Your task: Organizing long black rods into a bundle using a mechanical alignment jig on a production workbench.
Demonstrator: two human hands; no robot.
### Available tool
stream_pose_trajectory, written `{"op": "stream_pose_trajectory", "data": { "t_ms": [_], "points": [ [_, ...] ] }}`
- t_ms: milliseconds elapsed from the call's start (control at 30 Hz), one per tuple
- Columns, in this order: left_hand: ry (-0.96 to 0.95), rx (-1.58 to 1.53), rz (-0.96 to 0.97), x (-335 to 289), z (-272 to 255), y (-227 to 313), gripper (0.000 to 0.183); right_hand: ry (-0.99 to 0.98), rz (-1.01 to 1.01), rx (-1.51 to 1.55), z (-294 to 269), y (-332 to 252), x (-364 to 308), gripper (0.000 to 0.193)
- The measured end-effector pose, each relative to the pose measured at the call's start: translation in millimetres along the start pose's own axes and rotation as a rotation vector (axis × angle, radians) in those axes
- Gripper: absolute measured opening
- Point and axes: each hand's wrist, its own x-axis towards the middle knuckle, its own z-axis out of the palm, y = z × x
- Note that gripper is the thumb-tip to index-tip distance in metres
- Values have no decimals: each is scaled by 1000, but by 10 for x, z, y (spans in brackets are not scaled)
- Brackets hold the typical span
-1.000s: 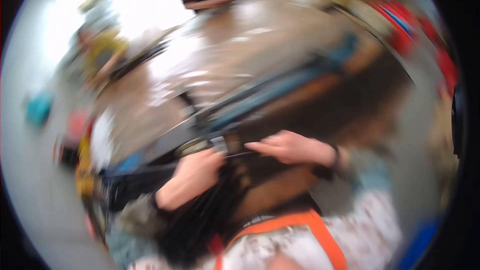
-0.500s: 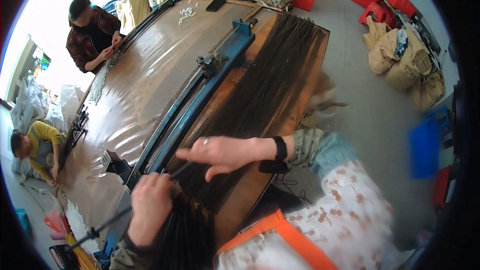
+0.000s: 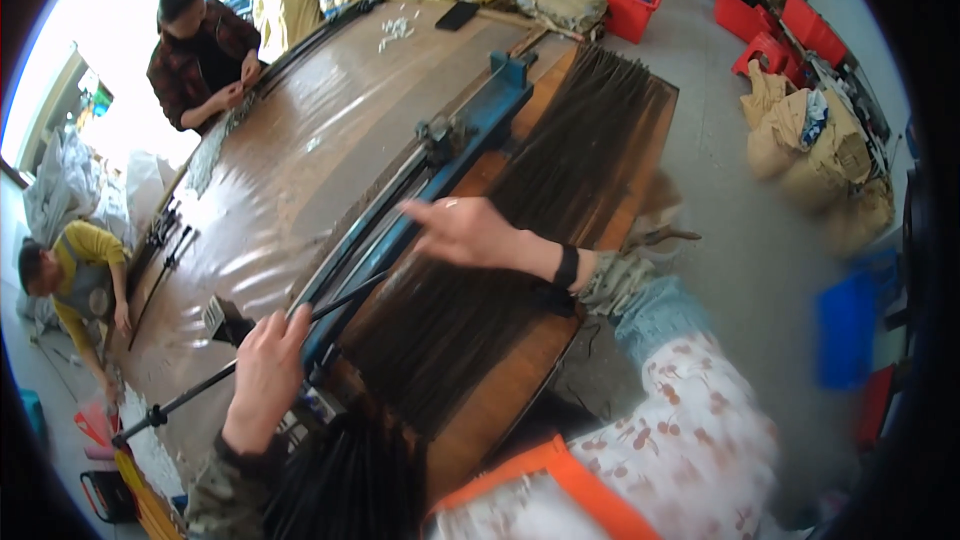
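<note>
Your left hand (image 3: 268, 370) pinches a slim black rod (image 3: 345, 295) slantwise over the long blue metal rail (image 3: 480, 143) — likely for steadiness; whether your right hand (image 3: 470, 232) grips, I can't tell.

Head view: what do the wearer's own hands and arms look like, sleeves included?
Both hands are ungloved. The right hand seems to wear a ring; behind it come a black wristband, a mottled grey-green cuff, a light-blue band and a white sleeve printed with reddish-brown cherry shapes. The left hand shows a dark wrist edging and a mottled, darker sleeve.
</note>
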Motion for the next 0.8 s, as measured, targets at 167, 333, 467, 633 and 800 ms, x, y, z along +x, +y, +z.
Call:
{"op": "stream_pose_trajectory", "data": {
  "t_ms": [167,333,467,633,800],
  "points": [
    [72,99,-89,-60,-123,-58,43,140,23,-213,235,248,-58,50],
    [116,36,-20,-264,-130,80,48,57,-74,200,208,-903,407,47],
    [199,157,-162,-672,-310,-301,46,9,-223,341,194,-625,457,43],
    [270,119,-188,-888,-276,-138,37,66,-214,364,394,-977,592,31],
    [260,118,-242,-1251,-348,-262,43,46,-163,372,660,-1229,619,34]
  ]
}}
